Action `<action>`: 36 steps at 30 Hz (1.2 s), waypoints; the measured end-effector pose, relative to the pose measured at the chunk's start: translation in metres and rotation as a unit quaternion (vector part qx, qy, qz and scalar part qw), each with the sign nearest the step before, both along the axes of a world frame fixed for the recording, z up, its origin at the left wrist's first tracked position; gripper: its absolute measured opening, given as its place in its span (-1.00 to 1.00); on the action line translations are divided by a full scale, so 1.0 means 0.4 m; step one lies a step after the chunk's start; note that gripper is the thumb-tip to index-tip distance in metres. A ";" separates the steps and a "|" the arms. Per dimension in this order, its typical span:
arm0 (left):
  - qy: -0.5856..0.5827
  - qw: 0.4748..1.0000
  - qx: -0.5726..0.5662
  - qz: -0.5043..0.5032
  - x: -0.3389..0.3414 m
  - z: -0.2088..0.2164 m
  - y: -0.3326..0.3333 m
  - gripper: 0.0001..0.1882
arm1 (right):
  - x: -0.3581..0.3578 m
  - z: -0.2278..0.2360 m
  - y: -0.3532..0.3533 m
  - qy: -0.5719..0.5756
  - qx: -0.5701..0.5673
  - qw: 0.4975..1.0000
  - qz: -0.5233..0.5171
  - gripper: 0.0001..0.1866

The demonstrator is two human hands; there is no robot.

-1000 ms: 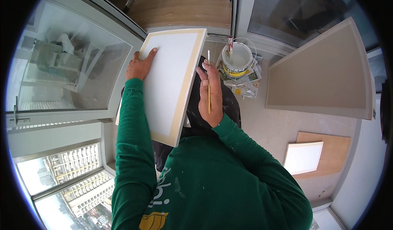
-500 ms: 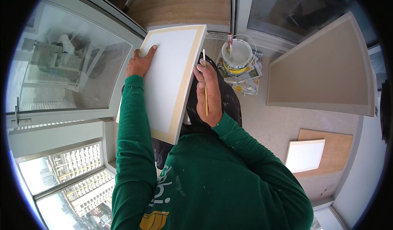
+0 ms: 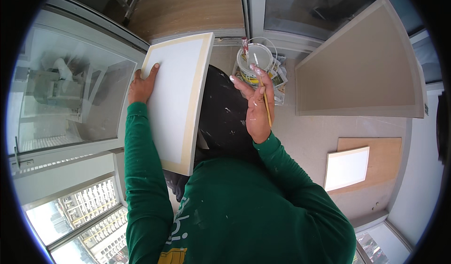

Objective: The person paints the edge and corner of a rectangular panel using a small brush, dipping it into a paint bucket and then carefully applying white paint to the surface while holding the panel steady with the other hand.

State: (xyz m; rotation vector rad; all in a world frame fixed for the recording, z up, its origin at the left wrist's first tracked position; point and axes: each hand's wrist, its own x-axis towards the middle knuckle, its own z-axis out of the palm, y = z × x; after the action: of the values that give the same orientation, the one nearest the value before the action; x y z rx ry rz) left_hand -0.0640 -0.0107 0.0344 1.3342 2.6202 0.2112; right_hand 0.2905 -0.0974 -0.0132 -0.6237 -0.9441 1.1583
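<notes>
A white rectangular panel with pale tan borders (image 3: 174,94) is tilted across my lap. My left hand (image 3: 142,85) clasps its far left edge, thumb lying on the white face and fingers wrapped behind. To the right of the panel, apart from it, my right hand (image 3: 258,116) is raised palm up with white smears on the fingertips. A slim paintbrush (image 3: 267,103) lies along this palm, pinned by the fingers, its white tip pointing away from me. Index and other fingers are partly stretched out.
Beyond my right hand stands a paint bucket (image 3: 253,65) on newspaper, a red-handled brush (image 3: 244,47) in it. A large grey-beige panel (image 3: 357,71) leans at the right. A smaller white panel (image 3: 348,168) rests on a brown board (image 3: 385,158). A glass door (image 3: 80,94) is at left.
My right hand has moved right, away from the panel's edge, with its fingers spreading and the paintbrush still in it. My left hand keeps its hold. The whole view has shifted slightly.
</notes>
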 end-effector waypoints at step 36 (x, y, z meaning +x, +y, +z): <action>0.173 0.953 0.190 -0.161 -0.091 0.034 -0.128 -0.24 | 0.281 -0.606 -0.122 -0.343 -0.203 0.901 -0.169 -0.60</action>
State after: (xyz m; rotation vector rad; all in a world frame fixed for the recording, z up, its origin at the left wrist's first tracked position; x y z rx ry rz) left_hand -0.1002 -0.0619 0.0481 2.0749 2.6634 0.4899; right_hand 0.4029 -0.1462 -0.2556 -1.5441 -1.1198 0.8209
